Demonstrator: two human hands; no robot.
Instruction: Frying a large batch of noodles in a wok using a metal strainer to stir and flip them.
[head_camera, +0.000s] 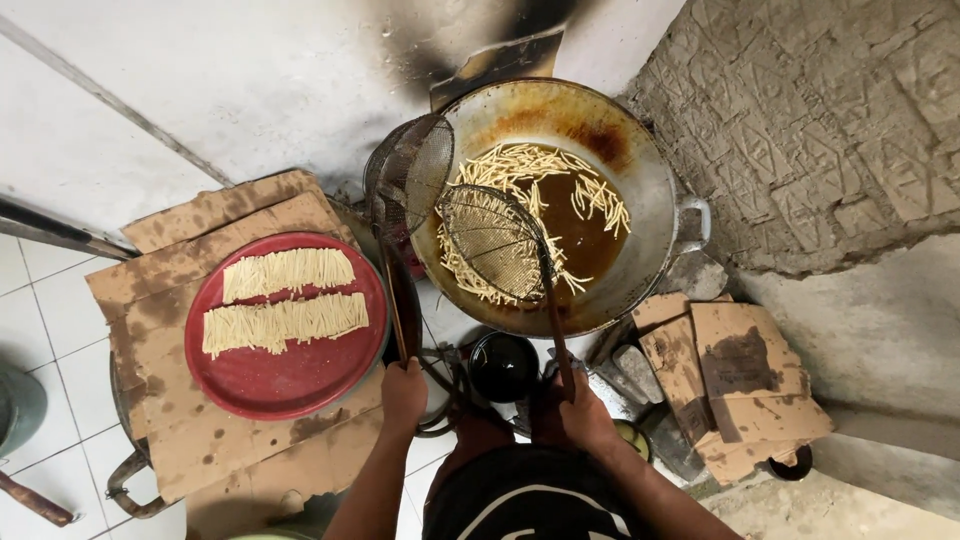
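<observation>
A large metal wok (655, 190) holds brown oil and many pale dough sticks (520, 165). My right hand (582, 412) grips the long handle of a wire skimmer (492, 243) whose mesh dips into the oil among the sticks. My left hand (404, 392) holds the handle of a second mesh strainer (410, 170), which leans upright on the wok's left rim. Left of the wok, a round red tray (300, 375) carries two rows of raw dough sticks (285, 297).
The tray rests on stained cardboard (200, 430) over a metal stand. More cardboard pieces (740, 385) lie right of the burner. A black knob-like burner part (503, 365) sits below the wok. A soot-marked white wall is behind; a rough concrete wall (830, 120) stands on the right.
</observation>
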